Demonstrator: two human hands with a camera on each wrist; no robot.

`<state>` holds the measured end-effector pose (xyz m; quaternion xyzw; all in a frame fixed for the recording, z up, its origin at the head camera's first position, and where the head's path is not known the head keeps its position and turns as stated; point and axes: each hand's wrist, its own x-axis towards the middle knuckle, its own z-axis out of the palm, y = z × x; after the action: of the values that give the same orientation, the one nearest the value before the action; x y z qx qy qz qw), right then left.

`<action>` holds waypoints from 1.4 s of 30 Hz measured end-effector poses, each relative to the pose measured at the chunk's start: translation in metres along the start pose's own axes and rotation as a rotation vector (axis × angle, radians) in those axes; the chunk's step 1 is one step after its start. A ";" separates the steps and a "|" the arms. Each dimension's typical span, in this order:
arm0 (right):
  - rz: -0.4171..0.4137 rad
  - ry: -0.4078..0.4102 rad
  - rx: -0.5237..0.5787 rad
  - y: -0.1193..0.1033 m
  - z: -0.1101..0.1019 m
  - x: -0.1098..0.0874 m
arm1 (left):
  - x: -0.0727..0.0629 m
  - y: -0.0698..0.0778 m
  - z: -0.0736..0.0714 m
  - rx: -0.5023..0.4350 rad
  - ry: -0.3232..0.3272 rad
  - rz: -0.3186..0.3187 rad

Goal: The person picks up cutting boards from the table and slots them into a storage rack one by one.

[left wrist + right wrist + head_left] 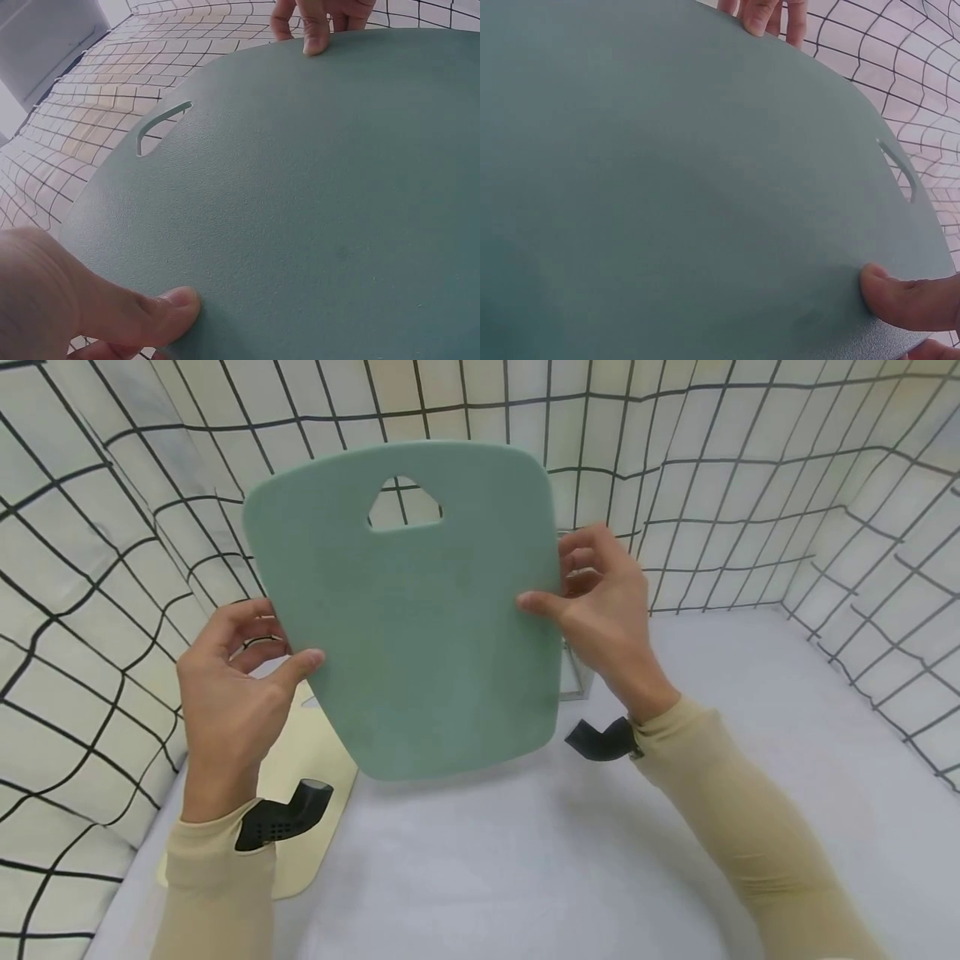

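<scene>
A green cutting board (427, 635) with a handle hole near its top edge is held up off the table, slightly tilted. My left hand (240, 693) pinches its left edge, thumb on the near face and fingers behind. On the opposite edge my right hand (600, 602) grips it the same way, a little higher. In the left wrist view the left thumb (169, 311) presses on the board's face. The right wrist view shows the right thumb (900, 296) doing likewise near the handle-hole end. The fingers behind the board are partly hidden.
A cream-coloured board (307, 827) lies on the white table (480, 877) at the left, partly under the left forearm. Behind the green board, a clear or grey-edged object (576, 681) shows only in part. Walls with a black grid (720, 485) enclose the table.
</scene>
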<state>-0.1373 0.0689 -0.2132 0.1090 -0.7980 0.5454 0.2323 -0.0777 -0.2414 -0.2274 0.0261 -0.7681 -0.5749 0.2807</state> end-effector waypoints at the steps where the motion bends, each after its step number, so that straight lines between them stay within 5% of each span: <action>1: 0.000 -0.003 0.004 0.000 0.001 0.000 | 0.000 0.000 -0.001 0.001 0.001 -0.005; 42: -0.038 -0.035 -0.016 -0.006 0.035 0.011 | 0.011 0.001 -0.024 0.233 0.047 -0.017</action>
<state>-0.1530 0.0355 -0.2129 0.1318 -0.8040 0.5325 0.2297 -0.0756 -0.2658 -0.2172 0.0782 -0.8228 -0.4833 0.2888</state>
